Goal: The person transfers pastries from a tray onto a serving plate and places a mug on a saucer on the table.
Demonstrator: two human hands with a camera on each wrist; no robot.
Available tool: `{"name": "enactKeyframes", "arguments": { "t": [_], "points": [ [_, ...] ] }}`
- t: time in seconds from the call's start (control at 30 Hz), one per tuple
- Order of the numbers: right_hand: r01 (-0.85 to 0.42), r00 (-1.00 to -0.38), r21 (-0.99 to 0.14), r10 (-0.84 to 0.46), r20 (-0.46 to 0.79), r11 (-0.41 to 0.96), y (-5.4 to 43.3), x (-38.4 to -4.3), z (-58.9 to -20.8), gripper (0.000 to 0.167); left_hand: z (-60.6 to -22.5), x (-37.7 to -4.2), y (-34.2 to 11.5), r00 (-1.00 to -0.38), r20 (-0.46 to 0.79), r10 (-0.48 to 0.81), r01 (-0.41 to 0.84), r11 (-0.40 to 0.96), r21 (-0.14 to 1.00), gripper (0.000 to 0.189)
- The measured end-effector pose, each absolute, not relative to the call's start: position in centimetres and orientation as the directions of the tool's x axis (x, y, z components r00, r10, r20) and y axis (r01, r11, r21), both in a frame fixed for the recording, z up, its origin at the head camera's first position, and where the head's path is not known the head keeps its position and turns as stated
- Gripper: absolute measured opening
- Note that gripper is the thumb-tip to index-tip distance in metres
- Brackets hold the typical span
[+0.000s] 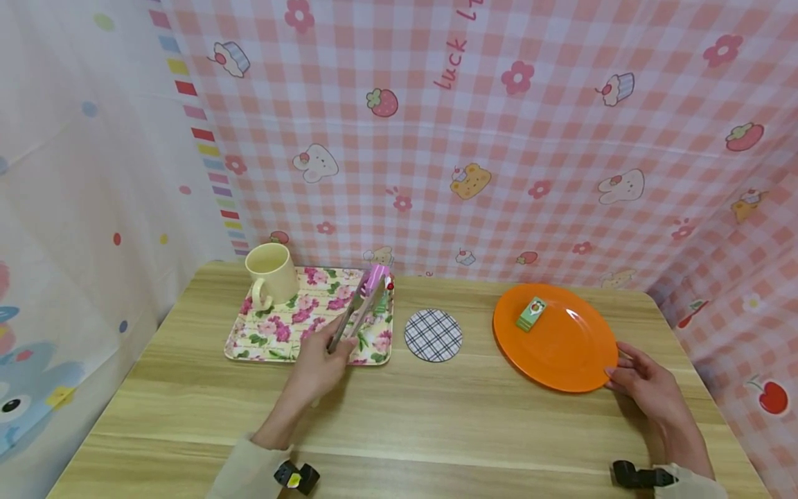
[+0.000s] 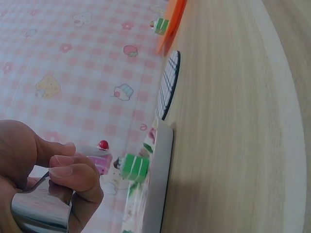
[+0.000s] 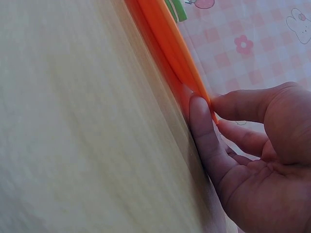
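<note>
My left hand (image 1: 321, 364) grips metal tongs (image 1: 349, 315) over the floral tray (image 1: 283, 329). Between the tong tips is a small pink cake slice (image 1: 377, 278) with a red cherry on top, raised above the tray's right side. Just below it, a green cake slice (image 2: 135, 167) stands on the tray, partly hidden in the head view by the tongs. My right hand (image 1: 651, 388) pinches the right rim of an orange plate (image 1: 555, 353), thumb on one side and fingers on the other. On that plate lies another green cake slice (image 1: 531, 314).
A pale yellow mug (image 1: 274, 274) stands on the tray's back left corner. Between tray and plate lies a round checked coaster (image 1: 433, 335). Behind the wooden table (image 1: 436, 430) hangs a pink checked cloth (image 1: 424, 159).
</note>
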State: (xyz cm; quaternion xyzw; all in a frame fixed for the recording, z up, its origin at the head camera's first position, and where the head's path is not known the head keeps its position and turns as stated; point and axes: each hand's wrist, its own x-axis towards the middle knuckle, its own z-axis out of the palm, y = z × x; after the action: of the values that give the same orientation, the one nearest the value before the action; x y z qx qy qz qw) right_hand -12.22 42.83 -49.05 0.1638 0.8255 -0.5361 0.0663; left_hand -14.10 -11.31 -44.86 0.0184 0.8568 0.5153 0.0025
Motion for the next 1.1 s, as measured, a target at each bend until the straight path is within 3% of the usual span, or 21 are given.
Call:
{"name": "enactKeyframes", "arguments": {
  "t": [0.5,1.1],
  "points": [
    [0.338,-0.939,-0.861,0.189,-0.286,0.380,42.9,-12.2,-49.0,0.079,-44.7,-13.9,-9.9,-0.999,0.017,0.038,0.034,0.488,0.872,0.055],
    [0.334,-0.941,-0.859,0.193,-0.278,0.388,43.0,-12.3,-49.2,0.079,-44.7,-13.6,-7.9,-0.992,0.022,0.127,0.071,0.394,0.916,0.052]
  ]
}}
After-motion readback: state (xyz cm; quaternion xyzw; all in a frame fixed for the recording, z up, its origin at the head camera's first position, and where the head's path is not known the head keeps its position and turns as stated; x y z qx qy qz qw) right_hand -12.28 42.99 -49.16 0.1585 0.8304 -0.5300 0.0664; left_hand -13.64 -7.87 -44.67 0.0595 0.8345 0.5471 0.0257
